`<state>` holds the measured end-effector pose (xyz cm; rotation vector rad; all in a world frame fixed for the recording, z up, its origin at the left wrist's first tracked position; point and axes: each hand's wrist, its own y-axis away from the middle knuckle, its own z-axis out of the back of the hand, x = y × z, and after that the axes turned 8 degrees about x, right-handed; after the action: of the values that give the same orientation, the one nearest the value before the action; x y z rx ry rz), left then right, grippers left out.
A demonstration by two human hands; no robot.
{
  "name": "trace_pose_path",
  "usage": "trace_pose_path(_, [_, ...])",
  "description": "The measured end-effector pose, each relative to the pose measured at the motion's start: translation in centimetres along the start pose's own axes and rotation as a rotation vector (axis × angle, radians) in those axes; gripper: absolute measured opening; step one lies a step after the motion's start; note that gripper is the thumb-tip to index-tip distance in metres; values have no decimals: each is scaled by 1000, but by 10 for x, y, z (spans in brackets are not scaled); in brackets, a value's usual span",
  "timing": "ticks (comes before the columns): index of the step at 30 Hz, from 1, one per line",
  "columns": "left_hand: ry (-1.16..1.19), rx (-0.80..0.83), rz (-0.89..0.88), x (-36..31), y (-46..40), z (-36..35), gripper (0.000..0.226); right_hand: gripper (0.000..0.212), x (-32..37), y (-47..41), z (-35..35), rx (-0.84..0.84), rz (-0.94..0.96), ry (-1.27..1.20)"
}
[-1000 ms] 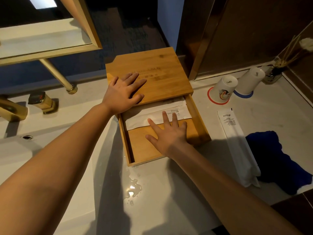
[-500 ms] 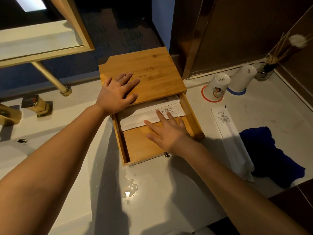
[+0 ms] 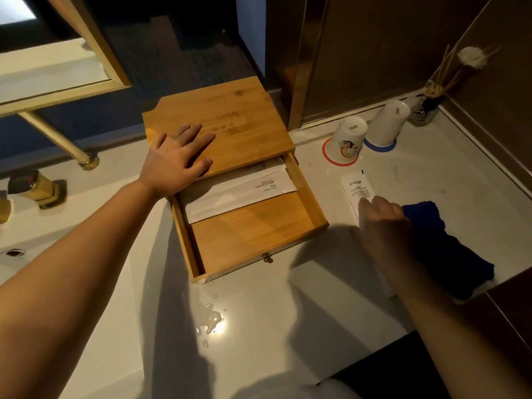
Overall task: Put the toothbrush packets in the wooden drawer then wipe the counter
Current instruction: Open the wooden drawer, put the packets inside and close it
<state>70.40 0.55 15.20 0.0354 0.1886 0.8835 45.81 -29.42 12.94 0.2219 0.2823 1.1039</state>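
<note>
A wooden box stands on the white counter point(image 3: 259, 318), and its drawer point(image 3: 305, 197) is pulled out toward me. White toothbrush packets point(image 3: 239, 191) lie across the back of the drawer. My left hand point(image 3: 175, 159) rests flat on the box lid point(image 3: 227, 125), fingers spread. Another white toothbrush packet point(image 3: 355, 188) lies on the counter to the right of the drawer. My right hand point(image 3: 383, 226) is over the near part of that packet, fingers down on it; its grip is blurred. A dark blue cloth point(image 3: 449, 249) lies just right of that hand.
Two upturned white cups point(image 3: 347, 139) on ringed coasters and a reed diffuser point(image 3: 429, 108) stand at the back right. A small water puddle point(image 3: 211, 321) sits in front of the drawer. Brass tap fittings point(image 3: 37, 188) and the basin lie left; a mirror frame hangs above.
My right hand has left the drawer and moved right onto the loose packet on the counter. My left hand has stayed on the lid.
</note>
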Motion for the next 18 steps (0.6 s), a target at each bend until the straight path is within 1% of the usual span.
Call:
trace_pose_path(5, [-9,12,-3,0,-1,0,61,27,-2,-4,-9,-120,-32,-36])
trace_pose_path(7, [-13,14,-3,0,-1,0,62,18,-2,-6,-3,-136,-35,-34])
trace_pose_path(10, [-9,13,-2,0,-1,1,63,16,-4,-10,13,-77,-167,-233])
trace_pose_path(12, [-6,12,-4,0,-1,1,65,16,-5,-11,29,-83,-203,-357])
trace_pose_path(15, [2,8,-8,-1,0,2,65,13,-7,-6,54,-180,-145,-580])
trace_pose_path(18, [-6,4,-7,0,-1,1,64,10,-3,0,85,-173,8,-744])
